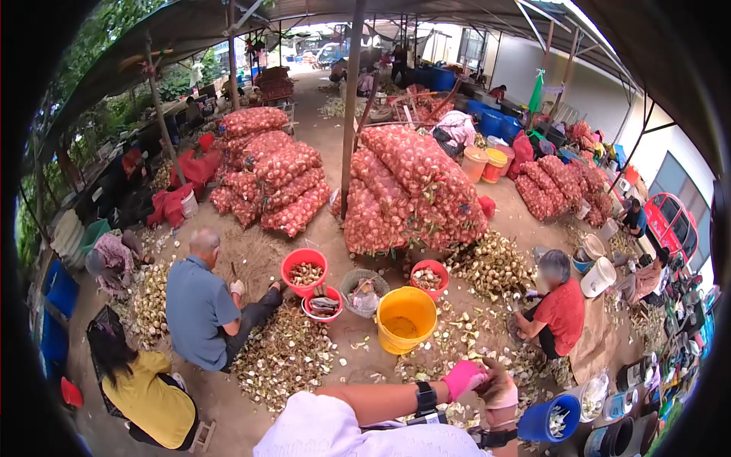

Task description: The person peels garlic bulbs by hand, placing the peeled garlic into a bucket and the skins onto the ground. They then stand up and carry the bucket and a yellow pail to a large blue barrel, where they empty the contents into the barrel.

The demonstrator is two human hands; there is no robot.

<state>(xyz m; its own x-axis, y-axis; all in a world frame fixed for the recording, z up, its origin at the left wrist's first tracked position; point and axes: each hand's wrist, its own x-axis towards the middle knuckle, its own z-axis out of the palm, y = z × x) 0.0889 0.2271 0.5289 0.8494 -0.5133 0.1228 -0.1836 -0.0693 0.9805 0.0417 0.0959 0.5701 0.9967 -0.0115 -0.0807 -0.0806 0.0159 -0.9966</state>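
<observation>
My left hand (464, 378), in a bright pink glove and with a black watch above it, reaches in from the left and meets my right hand (499, 387). Its fingers are closed at the fingers of the right hand; what lies between them is too small to make out. Pale pink material covers part of my right hand, whose visible fingers are bent and pressed together. A black band circles the right wrist. Beyond the hands, garlic bulbs and trimmings (457, 335) lie scattered on the ground. A yellow bucket (406, 320) stands ahead of my left hand.
A blue bucket (548, 418) with white pieces inside stands right of my hands. Red tubs (304, 272) and a woven basket (364, 293) are further ahead. Seated people (560, 312) are on both sides. Stacked net sacks (415, 190) surround a pole (352, 107).
</observation>
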